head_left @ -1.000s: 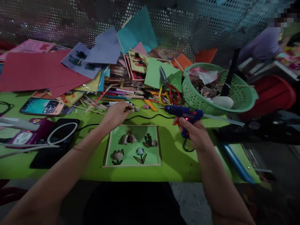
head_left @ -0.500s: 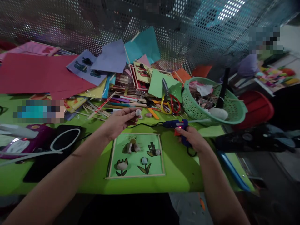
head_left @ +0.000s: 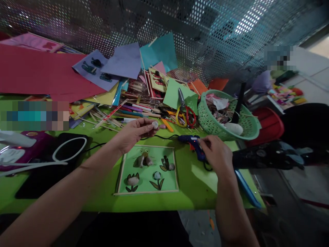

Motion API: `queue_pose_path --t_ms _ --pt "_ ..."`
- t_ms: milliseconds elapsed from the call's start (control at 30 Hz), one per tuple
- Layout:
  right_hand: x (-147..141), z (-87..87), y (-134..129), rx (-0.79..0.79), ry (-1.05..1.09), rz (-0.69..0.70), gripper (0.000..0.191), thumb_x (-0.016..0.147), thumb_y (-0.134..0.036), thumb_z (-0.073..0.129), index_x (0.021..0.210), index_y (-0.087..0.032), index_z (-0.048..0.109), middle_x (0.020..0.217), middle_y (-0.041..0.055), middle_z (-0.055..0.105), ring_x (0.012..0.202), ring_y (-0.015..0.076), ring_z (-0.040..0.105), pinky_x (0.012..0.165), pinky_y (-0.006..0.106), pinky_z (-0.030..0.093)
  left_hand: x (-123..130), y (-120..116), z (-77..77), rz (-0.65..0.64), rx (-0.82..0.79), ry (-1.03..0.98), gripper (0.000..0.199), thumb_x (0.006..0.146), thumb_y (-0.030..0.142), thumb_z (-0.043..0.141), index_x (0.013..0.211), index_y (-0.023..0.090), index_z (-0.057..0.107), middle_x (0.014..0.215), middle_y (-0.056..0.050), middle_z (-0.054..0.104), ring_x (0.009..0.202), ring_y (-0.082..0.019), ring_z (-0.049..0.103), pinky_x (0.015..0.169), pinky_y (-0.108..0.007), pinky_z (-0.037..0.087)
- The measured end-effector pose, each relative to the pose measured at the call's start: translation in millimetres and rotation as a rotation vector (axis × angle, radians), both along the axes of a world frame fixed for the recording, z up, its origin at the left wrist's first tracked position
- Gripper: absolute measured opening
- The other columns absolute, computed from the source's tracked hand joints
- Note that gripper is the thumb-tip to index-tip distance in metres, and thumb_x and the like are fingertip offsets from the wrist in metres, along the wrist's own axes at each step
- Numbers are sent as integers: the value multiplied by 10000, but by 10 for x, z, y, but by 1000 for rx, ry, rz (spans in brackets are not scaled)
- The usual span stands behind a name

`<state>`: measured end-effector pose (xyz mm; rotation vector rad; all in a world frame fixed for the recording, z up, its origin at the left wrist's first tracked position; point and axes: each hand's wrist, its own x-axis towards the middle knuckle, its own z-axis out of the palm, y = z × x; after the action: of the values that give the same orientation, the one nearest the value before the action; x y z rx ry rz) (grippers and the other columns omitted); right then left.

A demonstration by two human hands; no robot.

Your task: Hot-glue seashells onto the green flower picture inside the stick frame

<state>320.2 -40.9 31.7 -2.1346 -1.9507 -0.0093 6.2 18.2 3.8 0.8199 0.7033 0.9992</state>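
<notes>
My left hand (head_left: 137,132) pinches a small whitish pebble (head_left: 155,125) between thumb and fingers, above the top edge of a framed green picture (head_left: 147,171). Pebbles are set on that picture among drawn leaves, flowers and a creature with round eyes. To the right, a blue glue gun (head_left: 196,145) with a small red light rests on the table, nozzle to the left. My right hand (head_left: 216,151) is off its handle, with closed fingertips at its rear end, where the glue stick goes in. The hand hides the stick. A pinkish pebble (head_left: 162,126) lies beside my left fingertips.
Scissors (head_left: 181,99), pens and thin sticks (head_left: 102,120) lie behind my hands. A green basket (head_left: 213,121) of scraps stands at right, near a red tub (head_left: 269,120). Coloured sheets (head_left: 51,72) lean along a perforated metal screen (head_left: 195,20). A dark tablet (head_left: 48,164) with a white cable lies left.
My right hand has left the glue gun's handle and moved up to its rear end. My left hand still holds the whitish pebble, slightly further right. The view has shifted a little.
</notes>
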Motion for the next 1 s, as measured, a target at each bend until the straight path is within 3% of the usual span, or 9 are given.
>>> queue_pose_path --t_ms 67,167,267,400,567,700,833,1000 --pt "-183 131 19 105 75 242 298 1012 -444 476 910 -215 637 948 91 680 843 241 631 734 349 441 13 -11 -7 -3 -11 1 286 730 337 888 920 161 765 927 -56 759 765 -119 651 788 -272 543" --pt "-553 291 137 135 141 582 210 1035 -333 472 963 -221 634 960 81 679 882 225 629 799 343 463 36 -35 3 -3 -32 -9 316 711 355 904 912 153 766 921 -63 764 763 -122 654 793 -272 550" --pt "-909 345 307 118 88 737 225 1054 -318 452 973 -209 631 976 84 683 913 216 625 805 323 448 56 -51 20 13 -43 -57 341 659 340 940 878 154 757 875 -42 758 744 -116 660 790 -259 555" --pt "-1191 306 468 137 -180 731 346 1075 -397 401 941 -179 634 911 79 666 804 202 584 699 315 353 63 -60 33 56 -24 -93 373 614 333 963 849 155 735 791 -3 723 712 -103 648 779 -250 549" --pt "-1266 242 509 173 -375 766 396 1089 -351 330 922 -167 638 843 72 657 755 202 557 660 338 281 66 -45 -9 94 65 -43 420 627 398 947 880 143 729 800 -13 722 734 -115 649 795 -271 537" --pt "-1225 155 524 168 -413 820 368 1064 -285 338 867 -170 626 786 67 652 692 197 551 633 342 272 91 -29 -89 81 110 18 399 654 403 927 863 136 716 821 -25 731 792 -137 668 835 -299 532" --pt "-1174 52 536 259 -364 915 386 1054 -223 306 801 -185 596 692 47 612 645 185 543 627 326 303 124 -33 -161 64 155 39 413 640 419 921 845 128 712 816 -38 728 780 -143 661 833 -322 526" --pt "-1147 -29 561 323 -320 926 378 1053 -229 310 767 -200 556 663 29 580 614 178 527 614 315 321 134 -35 -219 58 162 41 415 664 426 904 861 118 708 803 -52 716 770 -147 651 828 -341 519"
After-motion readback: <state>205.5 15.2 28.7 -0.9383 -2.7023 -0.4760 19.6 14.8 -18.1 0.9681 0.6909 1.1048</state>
